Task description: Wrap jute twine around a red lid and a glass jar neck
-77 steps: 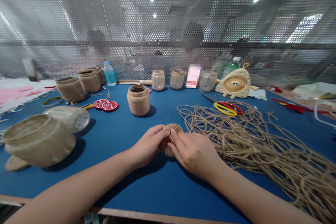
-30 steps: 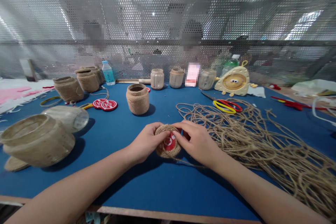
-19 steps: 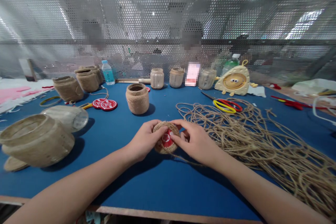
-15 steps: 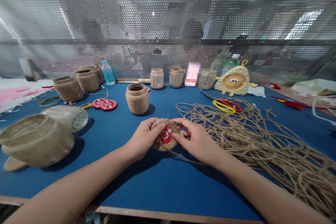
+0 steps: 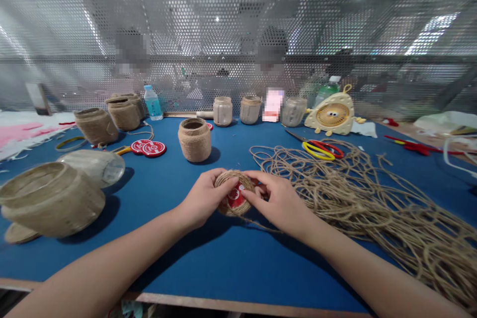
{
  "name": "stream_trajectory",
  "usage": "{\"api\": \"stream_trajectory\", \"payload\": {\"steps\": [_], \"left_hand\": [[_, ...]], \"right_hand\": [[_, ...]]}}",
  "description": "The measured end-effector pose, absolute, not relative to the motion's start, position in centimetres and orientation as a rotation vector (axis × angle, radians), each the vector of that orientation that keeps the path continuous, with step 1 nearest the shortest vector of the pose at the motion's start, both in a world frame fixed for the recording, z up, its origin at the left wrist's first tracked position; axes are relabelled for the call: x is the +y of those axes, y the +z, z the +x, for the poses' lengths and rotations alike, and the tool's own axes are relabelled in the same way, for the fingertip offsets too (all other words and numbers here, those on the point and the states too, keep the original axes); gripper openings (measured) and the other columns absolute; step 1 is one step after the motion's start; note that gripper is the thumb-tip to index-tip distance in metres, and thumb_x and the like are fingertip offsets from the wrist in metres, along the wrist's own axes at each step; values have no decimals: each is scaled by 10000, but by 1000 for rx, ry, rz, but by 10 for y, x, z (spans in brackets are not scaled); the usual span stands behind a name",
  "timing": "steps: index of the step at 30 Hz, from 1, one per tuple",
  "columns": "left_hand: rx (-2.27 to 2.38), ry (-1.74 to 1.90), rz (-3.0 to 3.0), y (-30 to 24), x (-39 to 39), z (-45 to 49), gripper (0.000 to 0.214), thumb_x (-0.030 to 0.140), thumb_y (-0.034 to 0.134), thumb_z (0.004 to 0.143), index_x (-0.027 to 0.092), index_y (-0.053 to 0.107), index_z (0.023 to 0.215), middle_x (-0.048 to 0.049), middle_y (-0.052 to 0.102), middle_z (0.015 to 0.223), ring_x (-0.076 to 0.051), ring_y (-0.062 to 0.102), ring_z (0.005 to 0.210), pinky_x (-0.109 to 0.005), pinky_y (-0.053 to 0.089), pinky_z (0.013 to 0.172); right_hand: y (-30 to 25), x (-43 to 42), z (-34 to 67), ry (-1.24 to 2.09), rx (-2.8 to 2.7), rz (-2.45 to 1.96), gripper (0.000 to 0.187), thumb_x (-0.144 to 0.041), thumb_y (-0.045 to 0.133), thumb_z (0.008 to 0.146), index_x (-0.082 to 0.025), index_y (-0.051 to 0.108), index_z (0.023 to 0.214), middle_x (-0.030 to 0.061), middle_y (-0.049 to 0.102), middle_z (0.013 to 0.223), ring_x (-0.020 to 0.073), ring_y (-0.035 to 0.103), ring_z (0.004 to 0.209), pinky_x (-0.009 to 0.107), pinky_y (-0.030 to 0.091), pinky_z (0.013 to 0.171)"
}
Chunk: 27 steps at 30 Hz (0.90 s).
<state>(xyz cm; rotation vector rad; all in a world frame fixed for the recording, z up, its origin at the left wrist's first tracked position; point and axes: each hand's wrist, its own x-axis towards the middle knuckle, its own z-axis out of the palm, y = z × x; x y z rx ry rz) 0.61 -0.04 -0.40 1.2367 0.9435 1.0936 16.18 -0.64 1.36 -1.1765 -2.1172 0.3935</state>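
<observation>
1. Head view: red disc with a twine coil wound around its rim; sits between the two hands, printed face tilted up toward the wearer; seems held off the blue table.
2. Left hand: closed on the coil's left side, thumb across its face; disc lies directly to its right, touching.
3. Right hand: narrow pinch at the coil's right side, thumb at the red face, forefinger along the upper rim; disc lies directly to its left, touching; neither hand is clearly nearer.
4. Axis: disc is round, so no long axis; loose strand leaves the lower rim and runs rightward, passing below the right hand; whether it joins the twine heap cannot be told, being hidden by the forearm.
5. Surroundings: wrapped jar upright beyond the left hand; scissors lie at the heap's far edge.
</observation>
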Motion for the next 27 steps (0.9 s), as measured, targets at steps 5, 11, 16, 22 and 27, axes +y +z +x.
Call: {"api": "stream_trajectory", "payload": {"steps": [5, 11, 16, 22, 27], "left_hand": [[884, 1094, 1190, -2, -1, 6, 277, 360, 621, 693, 112, 570, 806, -13, 580, 682, -108, 529, 629, -233, 405, 605], [788, 1075, 1120, 0, -1, 5, 272, 343, 616, 707, 107, 575, 836, -23, 610, 708, -95, 539, 612, -221, 416, 603], [869, 1143, 1233, 0, 3, 2, 269, 336, 618, 704, 103, 555, 823, 2, 584, 660, -71, 517, 575, -186, 406, 551], [927, 1244, 1374, 0, 3, 0, 249, 328, 596, 722, 120, 538, 846, 16, 585, 656, -65, 520, 566, -179, 423, 544], [938, 1251, 1373, 1, 2, -1, 253, 336, 582, 732, 117, 561, 856, -1, 603, 685, -75, 536, 594, -179, 429, 553]], "right_hand": [[12, -3, 164, 542, -2089, -1179, 292, -258, 509, 776, -140, 596, 1028, 31, 633, 716, 103, 519, 539, 238, 438, 528], [13, 1, 165, 912, -1945, -1101, 292, -231, 494, 770, -143, 581, 1034, 39, 661, 795, 117, 582, 603, 246, 478, 564], [13, 0, 167, 855, -1849, -1124, 320, -274, 521, 751, -142, 580, 1036, 52, 667, 807, 144, 606, 641, 270, 498, 596], [12, -1, 167, 772, -1836, -1122, 307, -272, 518, 754, -154, 587, 1029, 43, 655, 772, 128, 576, 582, 256, 480, 557], [10, -1, 167, 763, -1828, -1113, 308, -281, 515, 759, -164, 584, 1035, 46, 654, 790, 135, 575, 605, 269, 479, 581]]}}
